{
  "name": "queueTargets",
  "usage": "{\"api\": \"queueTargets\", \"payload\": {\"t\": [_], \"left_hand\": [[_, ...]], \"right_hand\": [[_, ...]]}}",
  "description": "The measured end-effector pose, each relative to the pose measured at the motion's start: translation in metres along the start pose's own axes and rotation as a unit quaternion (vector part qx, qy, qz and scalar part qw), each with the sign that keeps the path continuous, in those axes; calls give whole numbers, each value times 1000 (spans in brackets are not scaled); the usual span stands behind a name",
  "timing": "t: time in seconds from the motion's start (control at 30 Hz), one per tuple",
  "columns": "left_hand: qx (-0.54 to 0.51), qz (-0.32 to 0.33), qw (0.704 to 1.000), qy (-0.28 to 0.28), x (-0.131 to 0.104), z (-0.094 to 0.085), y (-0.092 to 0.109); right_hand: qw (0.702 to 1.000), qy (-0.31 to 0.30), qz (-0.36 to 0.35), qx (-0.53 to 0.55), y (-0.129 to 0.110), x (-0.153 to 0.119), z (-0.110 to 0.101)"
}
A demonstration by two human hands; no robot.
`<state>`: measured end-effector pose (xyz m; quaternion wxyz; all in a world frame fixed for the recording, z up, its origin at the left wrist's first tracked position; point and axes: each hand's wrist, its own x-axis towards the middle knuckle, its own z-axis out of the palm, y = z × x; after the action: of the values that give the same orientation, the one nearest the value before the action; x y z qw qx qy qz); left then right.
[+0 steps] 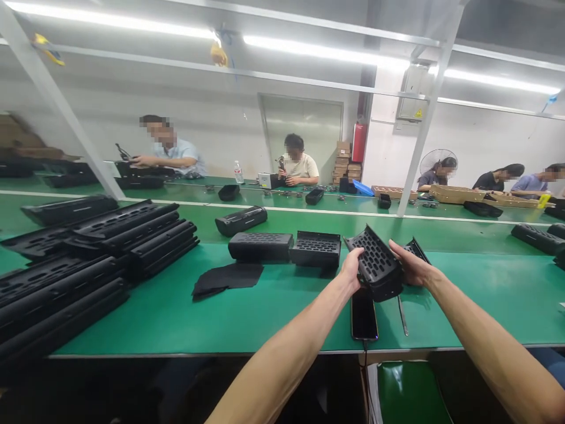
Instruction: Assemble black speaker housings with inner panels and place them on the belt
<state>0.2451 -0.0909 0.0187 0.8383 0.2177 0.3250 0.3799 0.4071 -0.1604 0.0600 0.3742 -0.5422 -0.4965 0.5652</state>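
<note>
My left hand [352, 270] grips the left side of a black perforated housing [377, 262], thumb on its slotted face. The housing is raised and tilted above the green bench. My right hand [412, 266] is at its right side, thumb along the edge and other fingers partly hidden behind it. Just behind my right hand lies another black slotted piece [418, 249]. Below the housing are a dark smartphone [364, 318] with a cable and a thin metal tool [402, 317]. Left of my hands sit a perforated housing [315, 250] and a closed-looking one [260, 247].
Large stacks of black housings [88, 259] fill the left bench. Thin black sheets [227, 279] lie near the middle. A housing [242, 221] sits farther back. White frame posts [426, 129] rise from the bench. Several people work across it. A green stool seat [410, 391] is below the front edge.
</note>
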Motion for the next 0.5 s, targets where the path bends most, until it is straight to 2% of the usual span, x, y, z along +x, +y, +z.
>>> {"api": "queueTargets", "payload": {"t": [0.13,0.27,0.5], "left_hand": [[5,-6,1000,-23,38,8,12],[12,-3,998,-55,67,6,12],[34,-21,995,-94,89,-7,-1]], "right_hand": [[998,46,-8,36,-4,31,-10],[988,119,-5,102,6,52,-15],[979,166,-1,116,36,72,-22]]}}
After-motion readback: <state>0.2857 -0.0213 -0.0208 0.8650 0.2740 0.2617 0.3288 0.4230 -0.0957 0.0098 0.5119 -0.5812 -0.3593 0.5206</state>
